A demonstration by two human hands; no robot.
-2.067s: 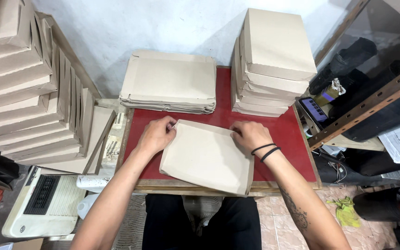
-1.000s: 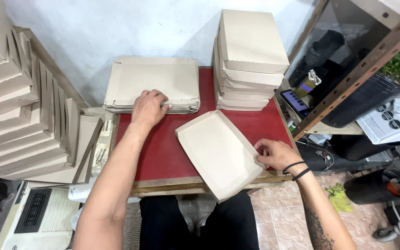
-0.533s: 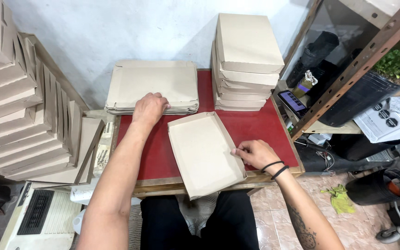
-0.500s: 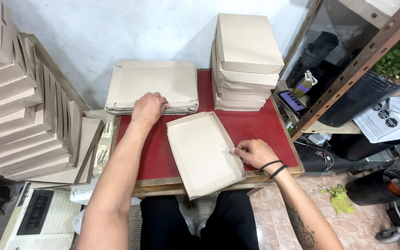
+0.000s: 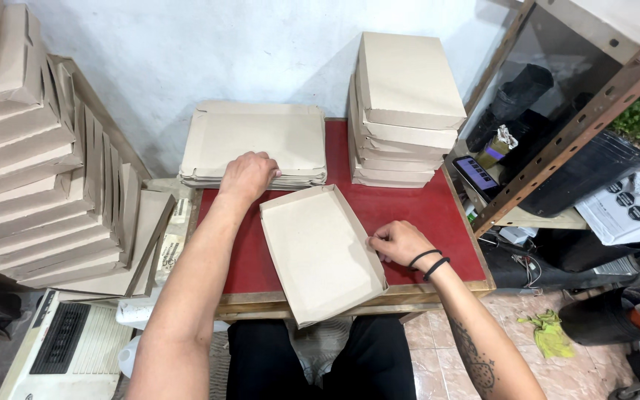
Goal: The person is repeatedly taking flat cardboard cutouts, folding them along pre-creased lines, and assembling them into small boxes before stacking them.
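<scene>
Mid-fold on the tray [image 5: 320, 255]: it sits open-side up on the red surface [image 5: 416, 215], near edge overhanging toward us. Our right hand [image 5: 398, 241] pinches its right wall, fingers closed on the cardboard. Our left hand [image 5: 248, 175] lies flat, fingers spread, on the flat stack [image 5: 257, 141] behind. Next probably calls for lifting one blank off that stack while the right steadies the tray.

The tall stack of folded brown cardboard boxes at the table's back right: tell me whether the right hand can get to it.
Probably yes: the right hand rests at the open cardboard tray's edge, with only bare red tabletop between it and the stack.
</scene>
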